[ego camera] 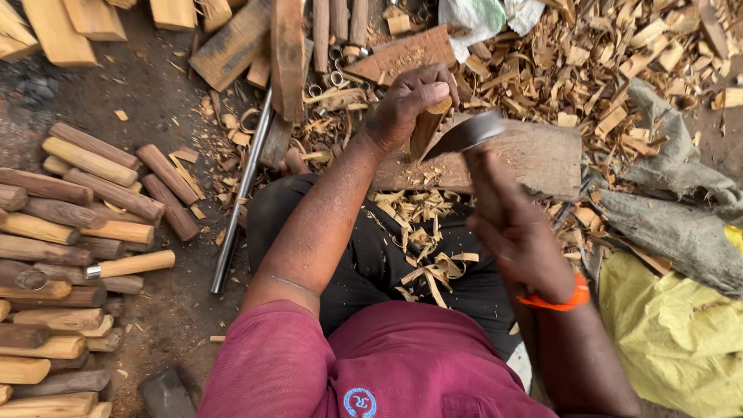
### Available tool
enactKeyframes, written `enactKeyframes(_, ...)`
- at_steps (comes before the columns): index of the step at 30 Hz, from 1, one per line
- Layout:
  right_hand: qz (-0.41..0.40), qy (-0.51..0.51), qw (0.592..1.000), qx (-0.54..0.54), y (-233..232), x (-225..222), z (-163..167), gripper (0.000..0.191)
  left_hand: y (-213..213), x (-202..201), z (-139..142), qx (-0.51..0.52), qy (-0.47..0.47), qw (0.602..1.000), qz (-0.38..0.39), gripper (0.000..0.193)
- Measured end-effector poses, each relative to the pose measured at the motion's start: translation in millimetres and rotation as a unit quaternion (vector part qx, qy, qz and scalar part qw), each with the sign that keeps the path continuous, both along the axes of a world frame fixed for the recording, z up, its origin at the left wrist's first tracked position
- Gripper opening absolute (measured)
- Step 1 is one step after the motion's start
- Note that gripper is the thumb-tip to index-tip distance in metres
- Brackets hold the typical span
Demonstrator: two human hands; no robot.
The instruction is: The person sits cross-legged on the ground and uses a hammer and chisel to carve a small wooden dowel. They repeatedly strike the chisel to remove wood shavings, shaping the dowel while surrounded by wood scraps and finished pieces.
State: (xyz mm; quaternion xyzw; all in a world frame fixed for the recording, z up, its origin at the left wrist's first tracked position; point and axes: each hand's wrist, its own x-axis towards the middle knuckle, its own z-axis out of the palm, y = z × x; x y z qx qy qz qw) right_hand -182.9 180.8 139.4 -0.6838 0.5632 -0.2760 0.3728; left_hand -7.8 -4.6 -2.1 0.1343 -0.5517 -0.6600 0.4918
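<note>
Head view, looking straight down: the person sits on the ground in a maroon shirt and black trousers, lap covered in pale curled wood shavings.

The left hand is wrapped tight around the top of a short light-brown wooden peg, fingers curled over its end, holding it upright-ish with a slight tilt on a flat weathered wooden chopping block that sits just past the knees, centre of the scene.

The right hand is closed in a fist around the handle of a broad-bladed grey metal chopping knife. The handle itself is pretty much hidden inside the grip. The blade is blurred and its edge sits right against the peg's right side. There's an orange band on that wrist.

Over on the left there's a big stack of round turned wooden sticks, some pale, some darker brown, lying side by side on the dirt floor. A long thin metal rod lies diagonally between that stack and the left leg. Far side has rough-cut wooden planks and a heap of wood chips spreading to the right. Near right is a yellow woven sack with grey cloth bunched above it.
</note>
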Motion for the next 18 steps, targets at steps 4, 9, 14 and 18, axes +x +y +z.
enactKeyframes(4, -0.143, -0.05, 0.986, 0.068, 12, 11, 77, 0.094, 2, -5, -4, 0.056, 0.042, 0.996, -0.056, 0.036)
enactKeyframes(9, -0.14, -0.172, 0.975, -0.037, 13, 27, 89, 0.096, 1, -12, -10, 0.041, 0.05, 0.996, -0.065, 0.038)
enactKeyframes(14, -0.031, -0.043, 0.997, -0.047, -3, 17, 65, 0.096, 1, -15, -12, 0.053, 0.079, 0.992, -0.077, 0.033)
enactKeyframes(18, -0.107, -0.107, 0.988, -0.006, 20, 16, 79, 0.097, 0, -13, -13, 0.024, 0.065, 0.997, -0.046, 0.031)
